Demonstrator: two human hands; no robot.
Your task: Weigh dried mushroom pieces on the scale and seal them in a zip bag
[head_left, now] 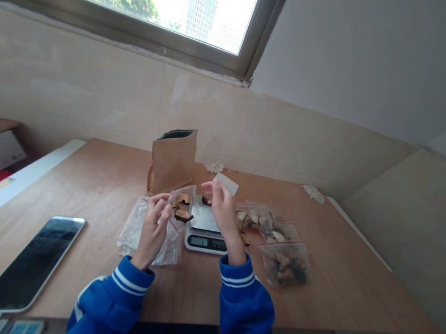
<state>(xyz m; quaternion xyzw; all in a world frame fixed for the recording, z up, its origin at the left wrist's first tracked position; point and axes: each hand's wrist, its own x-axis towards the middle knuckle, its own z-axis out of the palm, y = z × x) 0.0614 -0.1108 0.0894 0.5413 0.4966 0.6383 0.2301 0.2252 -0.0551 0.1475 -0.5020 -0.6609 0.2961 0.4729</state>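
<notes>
My left hand point(153, 231) is closed on the edge of a clear zip bag point(183, 228), which holds dried brown pieces point(180, 215) with dark edges. The bag hangs tilted at the left side of a white digital scale point(205, 222). Above the scale's plate is my right hand point(219, 204), its fingers stretched to the left and seemingly empty. A small dark brown piece point(206, 201) shows on the plate just below those fingers. The scale's display point(198, 241) is lit, but its digits are too small to read. My right hand and wrist cover part of the plate.
Empty clear bags point(132, 229) lie left of the scale. Behind stands an open brown paper bag point(173, 161), near a white card point(227, 183). Filled zip bags point(287, 263) lie to the right. A large phone point(33, 263) rests at the table's front left.
</notes>
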